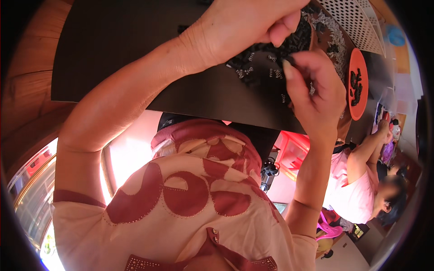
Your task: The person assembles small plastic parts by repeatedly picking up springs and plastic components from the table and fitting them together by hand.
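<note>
My left hand (255, 29) is over the dark table (117, 49) near the top of the view, its fingers curled in. Its fingertips are partly cut off, so what they hold is hidden. Lower and to the right, my right hand (318, 88) pinches a small black piece (290, 59) between thumb and forefinger. Behind and between the hands lies a heap of small black parts (304, 37). Small silvery springs (273, 72) are scattered among loose black parts on the table below my left hand. More silvery pieces (335, 36) form a pile to the right of the heap.
An orange plate (358, 56) with several black pieces stands right of my right hand. Behind it is a white perforated basket (350, 16). A person in a pink shirt (350, 194) sits at the right. A red plastic stool or crate (294, 151) shows beneath the table edge.
</note>
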`<state>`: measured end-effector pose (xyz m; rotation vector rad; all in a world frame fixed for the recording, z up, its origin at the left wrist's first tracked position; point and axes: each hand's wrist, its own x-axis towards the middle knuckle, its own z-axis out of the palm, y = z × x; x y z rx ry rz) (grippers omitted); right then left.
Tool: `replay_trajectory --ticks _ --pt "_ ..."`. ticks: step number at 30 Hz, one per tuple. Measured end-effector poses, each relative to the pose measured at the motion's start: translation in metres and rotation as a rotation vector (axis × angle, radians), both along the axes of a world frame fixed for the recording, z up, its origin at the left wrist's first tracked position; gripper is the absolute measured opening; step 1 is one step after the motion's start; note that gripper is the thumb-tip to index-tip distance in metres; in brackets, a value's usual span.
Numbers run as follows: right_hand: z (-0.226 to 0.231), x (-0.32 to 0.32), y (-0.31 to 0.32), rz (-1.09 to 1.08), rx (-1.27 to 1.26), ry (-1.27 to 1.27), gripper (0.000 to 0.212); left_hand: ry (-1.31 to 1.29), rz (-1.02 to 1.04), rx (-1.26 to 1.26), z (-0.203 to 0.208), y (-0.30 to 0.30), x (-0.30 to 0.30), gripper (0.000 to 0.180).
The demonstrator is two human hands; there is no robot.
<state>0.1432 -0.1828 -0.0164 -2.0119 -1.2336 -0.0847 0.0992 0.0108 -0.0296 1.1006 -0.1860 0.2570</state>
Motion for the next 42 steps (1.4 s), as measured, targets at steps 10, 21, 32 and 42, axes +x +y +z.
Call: replay_trajectory --ticks 10,21,32,42 --pt "0.005 -0.001 -0.01 0.066 0.312 0.056 0.016 -0.005 -0.221 0.068 0.005 -0.01 -0.007 0.036" --pt "0.025 0.004 0.0 0.126 0.105 -0.106 0.024 -0.057 -0.273 0.29 -0.001 -0.015 -0.009 0.033" --pt "0.04 0.009 0.001 0.139 0.264 0.15 0.024 -0.045 -0.306 0.234 0.019 -0.004 -0.008 0.037" --pt "-0.003 0.011 -0.017 0.101 -0.273 -0.084 0.017 0.137 -0.304 0.155 0.012 -0.001 0.002 0.027"
